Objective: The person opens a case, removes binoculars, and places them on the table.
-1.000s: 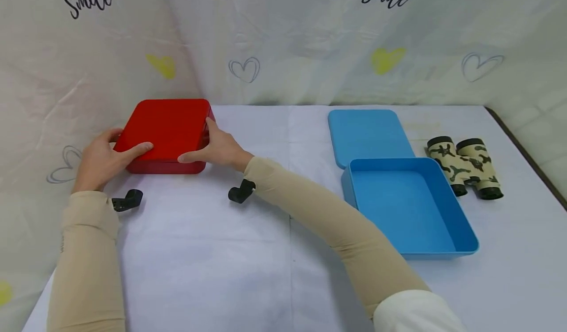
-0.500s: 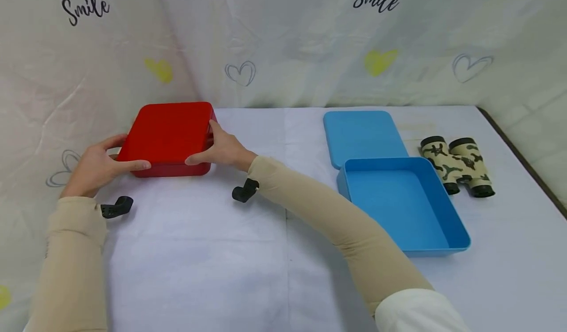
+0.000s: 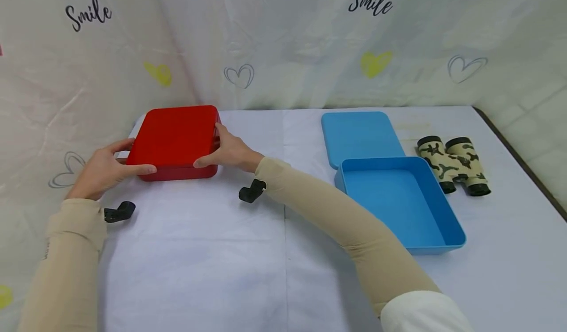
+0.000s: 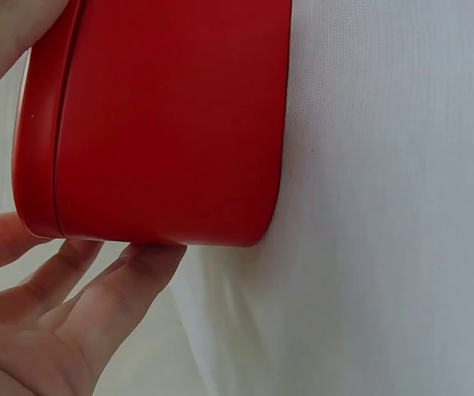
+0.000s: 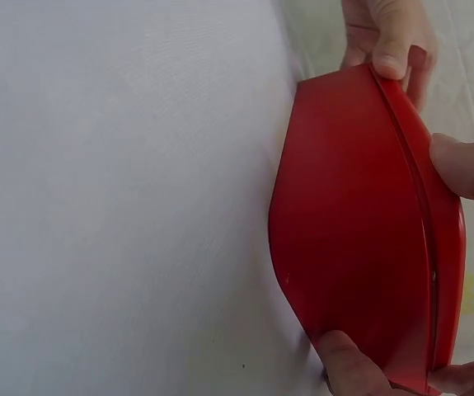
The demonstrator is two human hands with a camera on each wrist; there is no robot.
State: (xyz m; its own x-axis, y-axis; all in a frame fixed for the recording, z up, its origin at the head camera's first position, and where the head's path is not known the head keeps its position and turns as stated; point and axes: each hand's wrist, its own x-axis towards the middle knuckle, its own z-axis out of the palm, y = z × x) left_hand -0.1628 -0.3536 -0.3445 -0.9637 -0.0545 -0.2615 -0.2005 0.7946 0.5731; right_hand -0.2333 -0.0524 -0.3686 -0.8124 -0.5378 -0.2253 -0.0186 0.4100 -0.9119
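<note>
At the back left of the table, a red box (image 3: 174, 135) with its lid on lies between my hands. My left hand (image 3: 104, 172) grips its left side, thumb along the front left corner. My right hand (image 3: 232, 149) holds the right side, thumb at the front near the corner and fingers on the side wall. In the left wrist view, left fingers (image 4: 129, 297) press the wall of the red box (image 4: 171, 124). A seam under the lid (image 5: 447, 247) shows in the right wrist view, where the right thumb (image 5: 459, 165) touches the lid.
An uncovered blue box (image 3: 398, 204) stands at the right under my forearm's line. Behind it lies a flat blue lid (image 3: 363, 135). Camouflage binoculars (image 3: 454, 164) sit farther right. A printed cloth backdrop (image 3: 283, 41) rises behind the table (image 3: 212, 263).
The red box has shifted slightly to the right with both hands on it. My left thumb has slid from the lid's top to its front corner. The head view has tilted a little.
</note>
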